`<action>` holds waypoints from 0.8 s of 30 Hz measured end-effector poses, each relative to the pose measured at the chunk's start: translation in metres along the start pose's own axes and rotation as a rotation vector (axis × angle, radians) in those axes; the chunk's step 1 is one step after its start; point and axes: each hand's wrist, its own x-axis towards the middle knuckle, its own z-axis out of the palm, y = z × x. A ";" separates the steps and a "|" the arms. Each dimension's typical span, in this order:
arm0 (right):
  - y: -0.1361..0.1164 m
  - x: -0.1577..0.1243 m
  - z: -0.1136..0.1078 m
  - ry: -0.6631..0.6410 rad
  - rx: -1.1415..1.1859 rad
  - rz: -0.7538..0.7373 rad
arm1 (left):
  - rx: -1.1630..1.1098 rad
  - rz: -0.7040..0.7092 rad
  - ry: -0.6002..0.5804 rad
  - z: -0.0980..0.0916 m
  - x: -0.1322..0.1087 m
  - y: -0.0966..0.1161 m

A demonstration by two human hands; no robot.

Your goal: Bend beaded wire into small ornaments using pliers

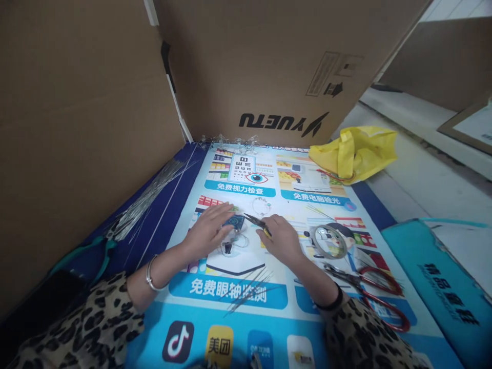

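My right hand (281, 240) is closed around a small pair of pliers (265, 226) with dark jaws and yellow on the handles. The jaws point left toward my left hand (209, 229), whose fingers are bent around a thin wire that barely shows. Below those fingertips, a loop of thin wire (240, 245) curves over the printed poster (246, 264). Just beyond the pliers lies a wire ring with small beads (261, 206). Several loose wire pieces (251, 287) are scattered nearer to me.
A bundle of straight wires (148, 202) and teal-handled pliers (103, 248) lie left. At right are a tape roll (344, 249), red-handled scissors (363, 279) and a yellow bag (369, 151). Tangled wire pieces (230, 143) sit before the cardboard wall (269, 66).
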 end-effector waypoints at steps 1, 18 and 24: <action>0.000 0.000 0.000 -0.002 0.006 0.001 | -0.008 -0.021 0.058 -0.005 0.000 -0.001; -0.002 0.002 0.001 0.012 0.026 0.033 | 0.290 0.047 -0.224 0.033 -0.008 0.019; -0.003 0.003 0.004 0.009 0.029 0.013 | 0.121 0.046 -0.050 0.020 -0.010 0.017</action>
